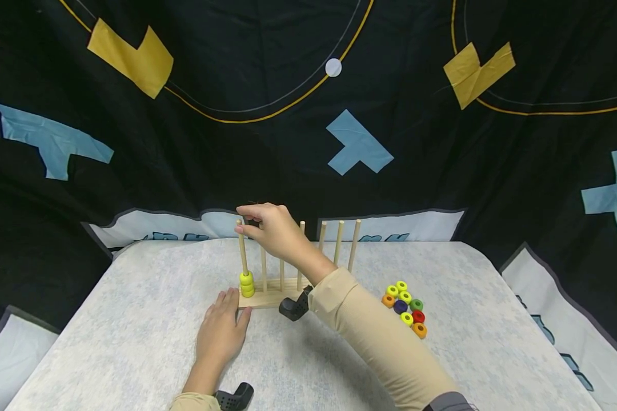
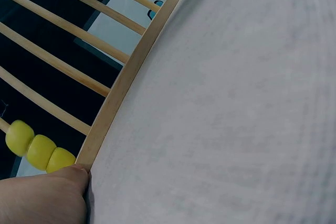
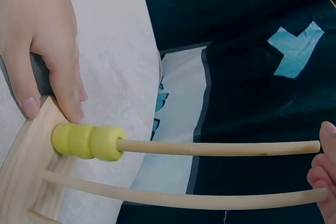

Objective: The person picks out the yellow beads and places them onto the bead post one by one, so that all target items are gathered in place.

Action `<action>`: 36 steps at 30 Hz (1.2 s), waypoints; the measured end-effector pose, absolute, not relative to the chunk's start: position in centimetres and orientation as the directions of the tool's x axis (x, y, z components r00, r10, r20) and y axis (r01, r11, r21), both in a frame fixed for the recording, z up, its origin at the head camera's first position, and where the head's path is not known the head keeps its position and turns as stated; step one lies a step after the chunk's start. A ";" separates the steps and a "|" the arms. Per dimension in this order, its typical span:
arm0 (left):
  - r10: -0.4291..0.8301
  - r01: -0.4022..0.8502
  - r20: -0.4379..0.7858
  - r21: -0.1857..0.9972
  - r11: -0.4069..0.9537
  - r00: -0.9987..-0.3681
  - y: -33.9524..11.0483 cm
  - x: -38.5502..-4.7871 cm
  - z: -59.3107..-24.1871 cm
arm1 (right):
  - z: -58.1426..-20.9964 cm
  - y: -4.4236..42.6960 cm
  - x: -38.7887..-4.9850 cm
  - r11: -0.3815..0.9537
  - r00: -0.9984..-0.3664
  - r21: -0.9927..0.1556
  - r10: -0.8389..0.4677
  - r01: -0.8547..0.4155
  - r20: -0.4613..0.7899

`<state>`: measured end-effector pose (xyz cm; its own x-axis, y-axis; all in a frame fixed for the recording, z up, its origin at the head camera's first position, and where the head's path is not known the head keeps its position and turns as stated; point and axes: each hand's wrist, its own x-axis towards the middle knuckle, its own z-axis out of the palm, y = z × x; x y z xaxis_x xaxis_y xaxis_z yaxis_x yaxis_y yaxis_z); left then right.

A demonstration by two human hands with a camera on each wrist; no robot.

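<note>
Black cloth hangs behind a pale, seemingly cloth-covered table.

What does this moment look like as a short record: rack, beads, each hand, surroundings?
Rack: wooden rack with seven upright pegs, standing on a pale table
Threaded beads: three yellow beads, stacked at the foot of the leftmost peg
Loose beads: yellow, orange, dark purple, green and red, on the table, right of the rack
Left hand: rests at the rack's left end
Right hand: at the leftmost peg's top, no bead visible in it
Backdrop: black cloth with yellow and pale blue shapes
</note>
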<state>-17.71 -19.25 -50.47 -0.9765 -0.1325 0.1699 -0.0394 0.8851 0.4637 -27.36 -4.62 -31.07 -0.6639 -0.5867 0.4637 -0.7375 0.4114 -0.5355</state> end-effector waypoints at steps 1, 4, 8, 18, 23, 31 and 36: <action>-0.131 -0.038 0.170 0.464 0.885 -0.977 -19.2 -17.7 -50.5 | -31.1 -4.6 -27.3 0.408 -0.660 -0.532 -0.584 -0.742 0.472; -0.129 -0.034 0.175 0.463 0.886 -0.976 -19.2 -17.7 -50.5 | -31.1 -4.4 -27.1 0.407 -0.651 -0.517 -0.573 -0.753 0.498; -0.127 -0.031 0.179 0.461 0.887 -0.976 -19.2 -17.7 -50.6 | -31.1 -4.0 -26.7 0.382 -0.619 -0.492 -0.561 -0.782 0.550; -0.140 -0.048 0.167 0.462 0.886 -0.976 -19.1 -17.7 -50.6 | -32.3 -2.4 -25.4 0.328 -0.571 -0.470 -0.550 -0.819 0.610; -0.142 -0.043 0.183 0.457 0.889 -0.973 -19.1 -17.7 -50.6 | -33.6 -1.6 -24.5 0.324 -0.583 -0.492 -0.561 -0.808 0.588; -0.141 -0.040 0.189 0.459 0.888 -0.972 -19.2 -17.7 -50.6 | -35.7 -0.1 -23.1 0.313 -0.581 -0.505 -0.592 -0.804 0.559; -0.136 -0.027 0.207 0.457 0.889 -0.969 -19.2 -17.6 -50.6 | -36.9 0.9 -22.4 0.307 -0.577 -0.511 -0.613 -0.803 0.539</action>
<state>-17.60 -19.19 -50.65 -0.9689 -0.1361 0.2068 -0.0272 0.8888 0.4575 -22.41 0.90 -36.88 -0.5773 -0.6132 0.5391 -0.8030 0.3069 -0.5109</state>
